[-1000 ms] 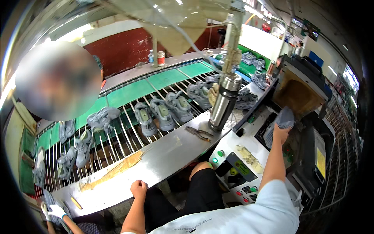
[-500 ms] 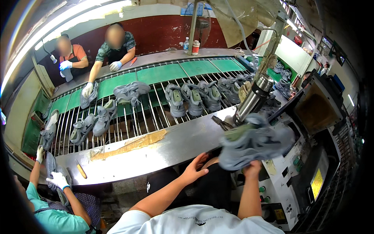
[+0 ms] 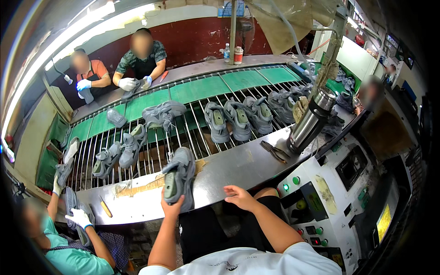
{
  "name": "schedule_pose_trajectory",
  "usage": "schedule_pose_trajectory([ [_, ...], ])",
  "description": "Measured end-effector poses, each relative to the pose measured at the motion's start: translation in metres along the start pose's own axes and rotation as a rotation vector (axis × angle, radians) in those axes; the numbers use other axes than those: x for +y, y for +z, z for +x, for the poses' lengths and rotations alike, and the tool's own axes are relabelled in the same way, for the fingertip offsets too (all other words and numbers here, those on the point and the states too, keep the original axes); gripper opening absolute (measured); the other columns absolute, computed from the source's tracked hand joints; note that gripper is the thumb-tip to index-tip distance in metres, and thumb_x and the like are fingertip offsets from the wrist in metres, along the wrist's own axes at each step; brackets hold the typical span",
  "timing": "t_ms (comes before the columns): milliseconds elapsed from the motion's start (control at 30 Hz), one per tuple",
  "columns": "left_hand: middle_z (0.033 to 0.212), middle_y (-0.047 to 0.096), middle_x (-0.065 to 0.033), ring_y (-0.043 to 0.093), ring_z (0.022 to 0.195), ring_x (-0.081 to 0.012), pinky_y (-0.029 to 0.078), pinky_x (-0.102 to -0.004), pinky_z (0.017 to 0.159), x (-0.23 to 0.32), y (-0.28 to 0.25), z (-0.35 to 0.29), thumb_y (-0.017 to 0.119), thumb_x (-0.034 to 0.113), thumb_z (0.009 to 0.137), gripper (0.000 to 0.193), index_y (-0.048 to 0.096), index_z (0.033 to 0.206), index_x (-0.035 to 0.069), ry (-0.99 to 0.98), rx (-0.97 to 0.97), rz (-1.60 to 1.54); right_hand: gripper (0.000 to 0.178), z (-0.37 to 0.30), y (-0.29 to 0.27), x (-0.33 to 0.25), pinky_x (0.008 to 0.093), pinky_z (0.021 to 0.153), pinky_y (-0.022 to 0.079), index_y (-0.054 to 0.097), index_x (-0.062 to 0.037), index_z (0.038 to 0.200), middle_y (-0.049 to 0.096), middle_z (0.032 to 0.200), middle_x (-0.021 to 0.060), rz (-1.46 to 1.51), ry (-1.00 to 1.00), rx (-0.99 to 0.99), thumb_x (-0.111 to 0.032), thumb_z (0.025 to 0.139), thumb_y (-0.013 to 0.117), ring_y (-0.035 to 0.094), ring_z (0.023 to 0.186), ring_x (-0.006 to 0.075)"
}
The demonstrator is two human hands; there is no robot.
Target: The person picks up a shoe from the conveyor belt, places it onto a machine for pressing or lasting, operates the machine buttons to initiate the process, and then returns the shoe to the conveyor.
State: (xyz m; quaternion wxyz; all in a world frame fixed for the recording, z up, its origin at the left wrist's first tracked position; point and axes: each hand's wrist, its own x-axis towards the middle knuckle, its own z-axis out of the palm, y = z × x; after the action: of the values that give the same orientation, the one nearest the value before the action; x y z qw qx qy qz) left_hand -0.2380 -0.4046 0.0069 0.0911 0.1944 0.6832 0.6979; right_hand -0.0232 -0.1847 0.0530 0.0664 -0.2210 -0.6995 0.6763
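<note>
A grey sneaker (image 3: pixel 184 167) with a green piece showing in its opening is in my left hand (image 3: pixel 171 204), toe pointing away from me. My fingers grip its heel end, above the near metal edge of the conveyor. To the right, my right hand (image 3: pixel 240 198) is open over the same edge, fingers apart and holding nothing. More grey sneakers (image 3: pixel 237 120) stand on the metal rods of the conveyor (image 3: pixel 197 120) beyond. One sneaker (image 3: pixel 163 114) lies on its side there.
A steel thermos (image 3: pixel 312 121) and pliers (image 3: pixel 274 151) are at the right on the metal ledge (image 3: pixel 229 172). A white control panel (image 3: pixel 316 201) stands at my right. A yellow-handled tool (image 3: pixel 106 207) lies left, near a co-worker's gloved hand (image 3: pixel 79 217). Two people work across the conveyor.
The sneaker has passed from my right hand to my left and moved left. My right hand is now empty. Across the conveyor, a co-worker has lifted a shoe off the belt.
</note>
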Motion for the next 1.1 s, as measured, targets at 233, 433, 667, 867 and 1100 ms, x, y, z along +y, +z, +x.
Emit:
schedule_pose_trajectory([
  [233, 0.120, 0.055, -0.0185, 0.054, 0.111, -0.0334, 0.042, -0.0400, 0.097, -0.029, 0.094, 0.057, 0.083, 0.021, 0.062, 0.081, 0.045, 0.130, 0.001, 0.244, 0.063, 0.272, 0.033, 0.034, -0.040, 0.050, 0.0258, 0.075, 0.049, 0.059, 0.0004, 0.111, 0.061, 0.095, 0.0041, -0.074, 0.107, 0.316, -0.011, 0.081, 0.067, 0.060, 0.083, 0.0117],
  [433, 0.121, 0.055, -0.0196, 0.054, 0.112, -0.0349, 0.042, -0.0401, 0.096, -0.049, 0.156, 0.169, 0.083, 0.027, 0.063, 0.080, 0.046, 0.129, 0.000, 0.045, 0.156, 0.319, 0.035, 0.117, -0.038, 0.048, 0.0336, 0.072, 0.051, 0.063, -0.0067, 0.107, 0.067, 0.085, 0.0073, -0.415, 0.071, 0.409, -0.022, 0.076, 0.067, 0.065, 0.080, 0.0218],
  [667, 0.131, 0.044, -0.0183, 0.047, 0.120, -0.0320, 0.037, -0.0369, 0.102, -0.089, 0.181, 0.221, 0.085, 0.019, 0.062, 0.094, 0.032, 0.136, 0.000, 0.086, -0.060, 0.283, 0.019, 0.195, -0.008, 0.047, 0.0437, 0.065, 0.050, 0.058, -0.0080, 0.087, 0.062, 0.076, 0.0087, -0.991, -0.193, 0.572, -0.021, 0.073, 0.063, 0.062, 0.073, 0.0296],
  [867, 0.126, 0.051, -0.0134, 0.049, 0.118, -0.0224, 0.038, -0.0355, 0.102, -0.104, 0.123, 0.278, 0.080, 0.010, 0.065, 0.083, 0.038, 0.136, 0.001, -0.118, -0.617, -0.151, 0.015, 0.199, -0.008, 0.050, 0.0445, 0.058, 0.049, 0.051, -0.0092, 0.075, 0.057, 0.071, 0.0091, -0.990, -0.190, 0.599, -0.018, 0.071, 0.062, 0.059, 0.065, 0.0310],
  [1100, 0.102, 0.064, -0.0211, 0.062, 0.095, -0.0350, 0.048, -0.0413, 0.083, -0.132, 0.079, 0.402, 0.071, 0.051, 0.074, 0.071, 0.052, 0.114, -0.004, -0.234, 0.116, 0.699, 0.015, 0.204, -0.002, 0.046, 0.0437, 0.057, 0.049, 0.049, -0.0098, 0.071, 0.055, 0.069, 0.0088, -1.008, -0.225, 0.582, -0.018, 0.069, 0.062, 0.058, 0.063, 0.0311],
])
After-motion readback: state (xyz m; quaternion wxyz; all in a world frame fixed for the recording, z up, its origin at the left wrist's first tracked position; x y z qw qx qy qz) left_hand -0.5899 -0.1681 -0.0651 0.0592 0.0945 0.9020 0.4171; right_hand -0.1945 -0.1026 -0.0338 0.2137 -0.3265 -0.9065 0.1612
